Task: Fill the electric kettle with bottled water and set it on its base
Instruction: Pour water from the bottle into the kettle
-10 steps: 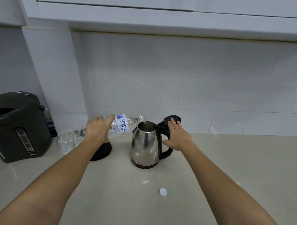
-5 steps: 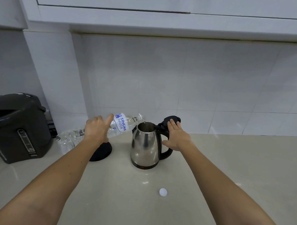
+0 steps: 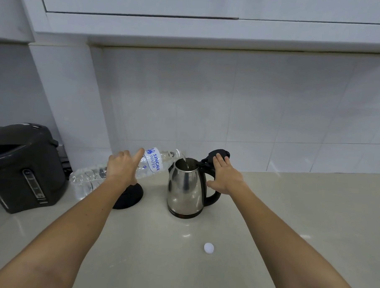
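A steel electric kettle (image 3: pixel 185 187) with a black handle stands on the counter, its black lid (image 3: pixel 218 155) tipped open. My left hand (image 3: pixel 122 167) grips a clear water bottle (image 3: pixel 153 164) tilted nearly flat, its mouth over the kettle's opening, and a thin stream of water runs in. My right hand (image 3: pixel 223 175) rests on the handle top with fingers against the raised lid. The round black kettle base (image 3: pixel 130 195) sits left of the kettle, partly hidden by my left forearm. The white bottle cap (image 3: pixel 208 248) lies on the counter in front.
A dark grey hot-water dispenser (image 3: pixel 24 169) stands at the far left against the wall. The beige counter (image 3: pixel 301 214) stretches to the right. White tiles back the counter, with cabinets overhead.
The bottle's rear end has dropped slightly lower and water keeps flowing. Both hands hold nearly the same positions.
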Demonstrator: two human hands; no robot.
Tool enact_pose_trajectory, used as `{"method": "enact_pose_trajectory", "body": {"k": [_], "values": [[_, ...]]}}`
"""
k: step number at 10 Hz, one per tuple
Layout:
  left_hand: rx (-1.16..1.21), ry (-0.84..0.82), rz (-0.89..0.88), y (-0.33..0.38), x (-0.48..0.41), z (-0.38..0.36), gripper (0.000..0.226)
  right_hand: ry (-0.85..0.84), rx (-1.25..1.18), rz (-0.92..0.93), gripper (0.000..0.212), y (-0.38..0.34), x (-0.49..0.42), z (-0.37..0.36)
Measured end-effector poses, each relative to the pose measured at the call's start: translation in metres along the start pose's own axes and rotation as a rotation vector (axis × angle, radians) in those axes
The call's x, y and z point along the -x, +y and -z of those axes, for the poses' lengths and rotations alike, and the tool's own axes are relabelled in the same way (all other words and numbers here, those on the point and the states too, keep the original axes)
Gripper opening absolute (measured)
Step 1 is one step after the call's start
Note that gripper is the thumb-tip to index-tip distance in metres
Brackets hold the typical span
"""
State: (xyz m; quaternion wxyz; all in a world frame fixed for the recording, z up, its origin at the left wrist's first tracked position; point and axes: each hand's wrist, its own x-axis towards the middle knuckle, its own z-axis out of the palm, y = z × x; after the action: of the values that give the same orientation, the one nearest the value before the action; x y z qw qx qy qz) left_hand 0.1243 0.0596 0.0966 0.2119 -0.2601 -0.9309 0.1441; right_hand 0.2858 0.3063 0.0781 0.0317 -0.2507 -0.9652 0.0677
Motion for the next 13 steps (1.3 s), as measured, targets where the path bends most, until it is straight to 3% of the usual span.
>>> {"method": "enact_pose_trajectory", "body": {"k": [13], "values": [[0.013,-0.001,0.024,-0.007,0.000,0.013,0.078,0.004,0.006,0.002,0.091,0.001,0.000,-0.002]]}}
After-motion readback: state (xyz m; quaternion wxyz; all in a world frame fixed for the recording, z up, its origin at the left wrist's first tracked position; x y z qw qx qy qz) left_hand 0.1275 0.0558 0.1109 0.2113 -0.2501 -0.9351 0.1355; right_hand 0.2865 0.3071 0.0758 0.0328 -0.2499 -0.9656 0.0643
